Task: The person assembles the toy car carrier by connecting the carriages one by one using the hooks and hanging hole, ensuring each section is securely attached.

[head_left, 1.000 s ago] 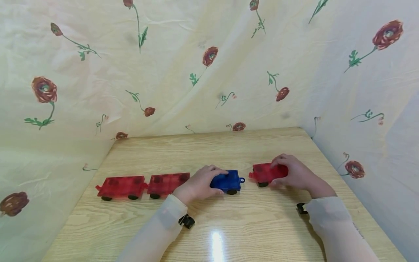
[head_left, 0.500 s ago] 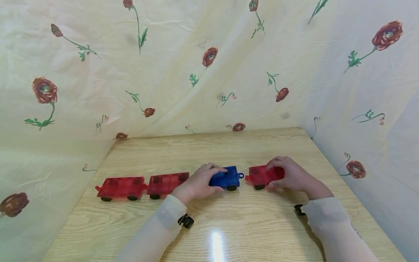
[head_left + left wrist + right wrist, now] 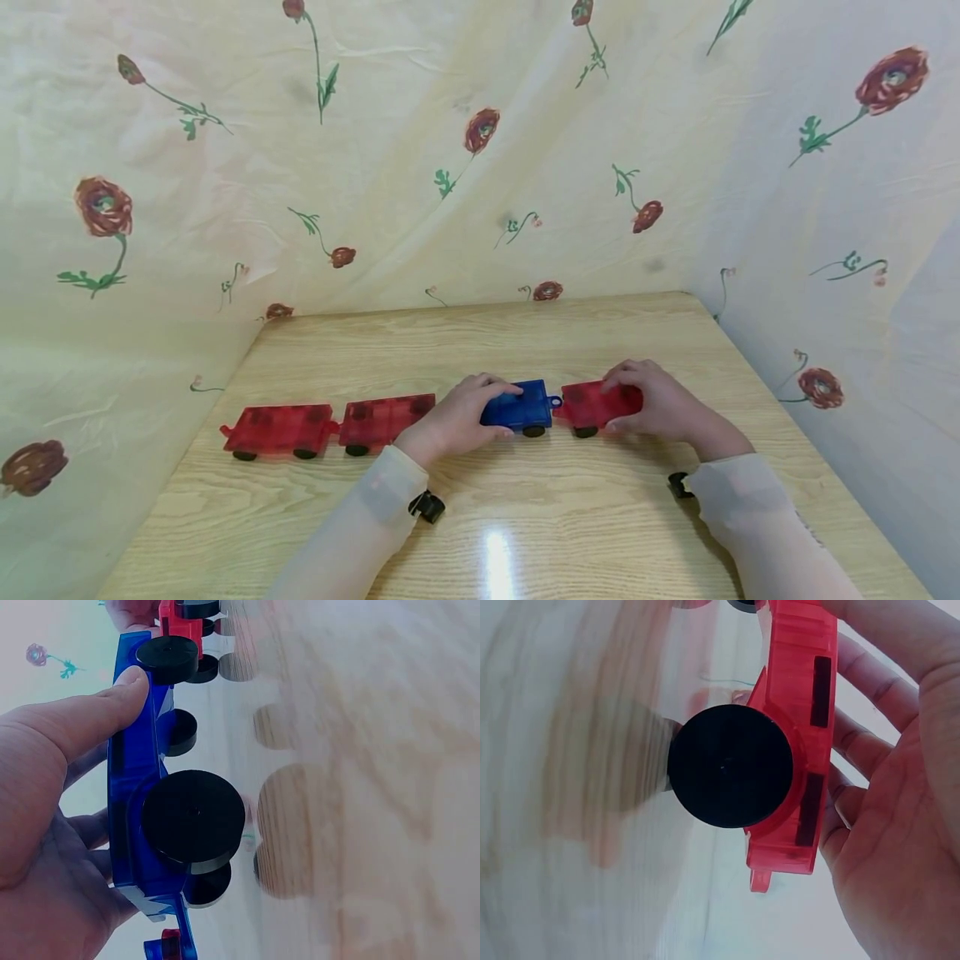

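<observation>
My left hand [image 3: 456, 421] grips a blue toy train wagon [image 3: 528, 404] with thumb and fingers, the thumb along its near side. In the left wrist view its black wheels [image 3: 193, 817] hang slightly apart from their reflections on the tabletop. My right hand [image 3: 658, 406] pinches a red wagon [image 3: 588, 402] by its right part, thumb on the near side. The red wagon's left end meets the ring [image 3: 556, 402] of the blue one; whether they are hooked cannot be seen. At the blue wagon's other end, a red piece [image 3: 172, 945] shows in its coupling.
Two more red wagons stand in line at the left, one [image 3: 276, 427] at the far end and one [image 3: 375, 421] partly behind my left hand. The wood-grain table [image 3: 480, 342] ends at a flower-patterned cloth [image 3: 405, 167] behind and at both sides.
My right hand has brought its red wagon leftward, closing the gap to the blue wagon's ring. The blue wagon shifted slightly away from me early on, then stayed nearly still.
</observation>
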`<action>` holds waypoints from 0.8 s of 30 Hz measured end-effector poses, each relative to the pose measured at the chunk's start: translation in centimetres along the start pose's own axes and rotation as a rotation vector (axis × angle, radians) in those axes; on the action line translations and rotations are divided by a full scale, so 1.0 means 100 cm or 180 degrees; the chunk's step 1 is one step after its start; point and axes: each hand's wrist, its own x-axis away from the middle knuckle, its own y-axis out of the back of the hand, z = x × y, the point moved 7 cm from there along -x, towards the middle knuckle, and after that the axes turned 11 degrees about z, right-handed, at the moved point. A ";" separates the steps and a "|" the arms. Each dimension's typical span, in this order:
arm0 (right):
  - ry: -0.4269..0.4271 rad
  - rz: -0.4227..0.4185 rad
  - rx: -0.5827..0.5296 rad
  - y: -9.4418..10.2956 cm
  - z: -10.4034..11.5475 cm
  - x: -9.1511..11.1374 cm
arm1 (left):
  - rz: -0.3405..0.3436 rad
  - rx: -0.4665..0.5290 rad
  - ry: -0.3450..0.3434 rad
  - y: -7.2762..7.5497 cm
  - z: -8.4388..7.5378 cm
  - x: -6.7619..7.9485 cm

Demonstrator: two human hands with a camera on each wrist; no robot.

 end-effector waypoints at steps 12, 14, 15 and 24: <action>0.0005 0.0004 0.0035 -0.002 0.005 -0.002 | 0.0044 -0.0084 -0.0036 -0.002 -0.003 -0.003; -0.0009 0.0010 0.0038 -0.002 0.006 -0.002 | 0.0044 -0.0096 -0.0024 -0.002 -0.003 -0.003; -0.0016 0.0013 0.0044 -0.002 0.006 -0.002 | 0.0047 -0.0097 -0.0019 -0.002 -0.003 -0.003; 0.0018 0.0000 0.0060 -0.003 0.005 -0.003 | 0.0069 -0.0108 0.0014 -0.003 -0.002 -0.001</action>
